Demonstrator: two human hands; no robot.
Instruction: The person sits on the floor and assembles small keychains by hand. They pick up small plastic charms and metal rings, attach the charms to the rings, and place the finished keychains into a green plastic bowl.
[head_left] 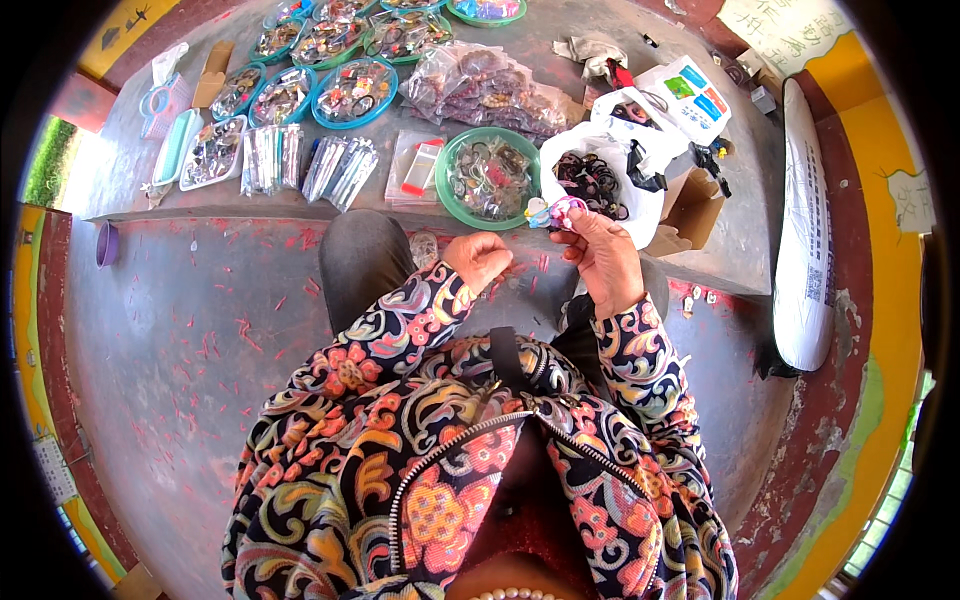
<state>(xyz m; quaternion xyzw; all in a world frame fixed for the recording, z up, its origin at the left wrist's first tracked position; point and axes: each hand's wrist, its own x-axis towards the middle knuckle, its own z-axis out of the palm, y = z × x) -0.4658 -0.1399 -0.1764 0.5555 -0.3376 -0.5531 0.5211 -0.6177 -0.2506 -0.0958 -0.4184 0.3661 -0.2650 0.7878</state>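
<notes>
While the right hand is up at the front, its thumb and fingers have a pinch on a small multicoloured item, pink, white and yellow showing, held over the near left side of an open white plastic bag. Across to the left hand: fingers curled inward, lower and apart from the right, and I can't tell whether anything is tucked inside them.

Just beyond the item, dark ring-shaped pieces fill the bag. Immediately left stands a round green basket, loaded with small pieces in clear wrapping. Further left we get a red-and-white box on clear packets, then two bunches of slim clear packets, then a white tray full of small goods.

On the far side, a blue basket sits among more filled baskets, with a heap of clear bags to its right. Right of the white bag, there's an open cardboard box; further right, a long white package. Out at the far left, a purple cup, and red scraps are scattered across the grey floor.
</notes>
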